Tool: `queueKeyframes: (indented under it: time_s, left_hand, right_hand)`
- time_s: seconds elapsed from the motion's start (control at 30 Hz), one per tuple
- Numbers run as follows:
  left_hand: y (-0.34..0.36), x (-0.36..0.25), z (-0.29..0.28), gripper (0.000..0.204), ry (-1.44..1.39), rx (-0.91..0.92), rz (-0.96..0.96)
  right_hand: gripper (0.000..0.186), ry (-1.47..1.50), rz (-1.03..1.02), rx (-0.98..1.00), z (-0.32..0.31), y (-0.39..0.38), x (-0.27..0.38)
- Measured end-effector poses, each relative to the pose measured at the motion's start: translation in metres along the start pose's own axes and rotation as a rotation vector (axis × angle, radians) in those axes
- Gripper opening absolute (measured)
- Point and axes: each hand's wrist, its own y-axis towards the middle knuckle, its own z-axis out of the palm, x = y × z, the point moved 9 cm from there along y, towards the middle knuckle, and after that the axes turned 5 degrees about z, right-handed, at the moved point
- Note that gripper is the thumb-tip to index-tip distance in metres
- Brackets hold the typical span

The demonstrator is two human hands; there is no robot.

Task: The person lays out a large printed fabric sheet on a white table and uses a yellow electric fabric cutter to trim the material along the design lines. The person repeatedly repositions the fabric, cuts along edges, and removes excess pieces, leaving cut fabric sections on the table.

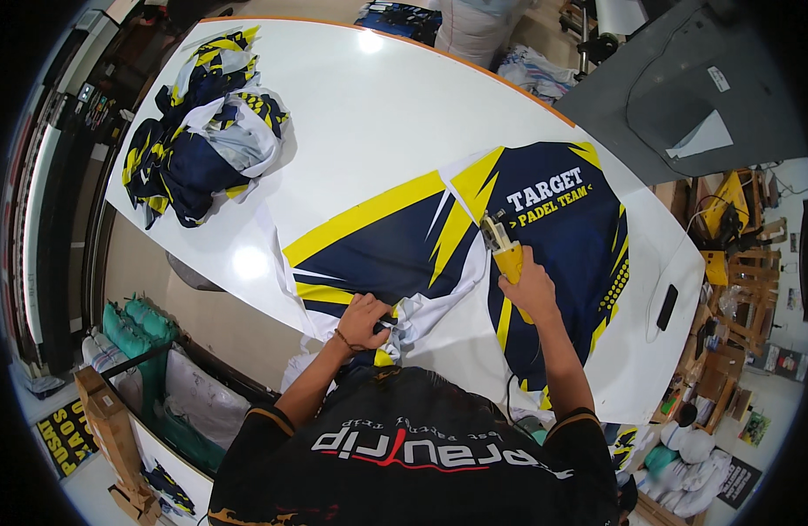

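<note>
My right hand (532, 287) grips a yellow handheld electric fabric cutter (507, 256). The cutter's metal head rests at the left edge of a navy and yellow printed jersey panel (557, 254), beside a white fabric margin. A second navy and yellow piece (378, 245) lies flat to the left, with white edging along its lower right side. At that piece's near edge, my left hand (363, 323) is closed on the cloth with bent fingers. White and yellow fabric bunches up next to it. The cutter's blade is too small to make out.
A heap of navy, yellow and white fabric (202, 145) sits at the far left of the white table (360, 105). A black oblong object (667, 307) lies near the right edge. A black cord (510, 399) runs beside my right arm. Green bundles (137, 329) stand at lower left.
</note>
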Motion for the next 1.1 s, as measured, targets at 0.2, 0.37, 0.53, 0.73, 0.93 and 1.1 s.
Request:
queueKeyframes:
  time_s: [0.2, 0.37, 0.53, 0.73, 0.93, 1.1]
  left_hand:
    - [0.0, -0.001, -0.002, 0.038, 0.004, -0.001, -0.008]
    - [0.001, 0.0, -0.002, 0.037, 0.005, -0.003, -0.018]
    - [0.001, -0.001, -0.004, 0.036, -0.003, -0.026, -0.002]
    - [0.001, 0.0, -0.002, 0.035, -0.008, -0.008, -0.002]
    - [-0.001, 0.001, 0.0, 0.036, 0.005, 0.001, -0.004]
    - [-0.01, 0.013, -0.01, 0.036, 0.061, -0.064, -0.061]
  right_hand:
    - [0.074, -0.055, -0.096, 0.022, -0.007, 0.032, 0.017]
    - [0.074, -0.083, -0.157, 0.008, -0.012, 0.055, 0.037]
    - [0.075, -0.087, -0.184, 0.035, -0.017, 0.075, 0.058]
    - [0.078, -0.092, -0.184, 0.076, -0.018, 0.101, 0.08]
    - [0.073, -0.063, -0.196, 0.028, -0.027, 0.099, 0.094]
    - [0.071, 0.167, -0.121, -0.11, -0.034, 0.046, 0.053]
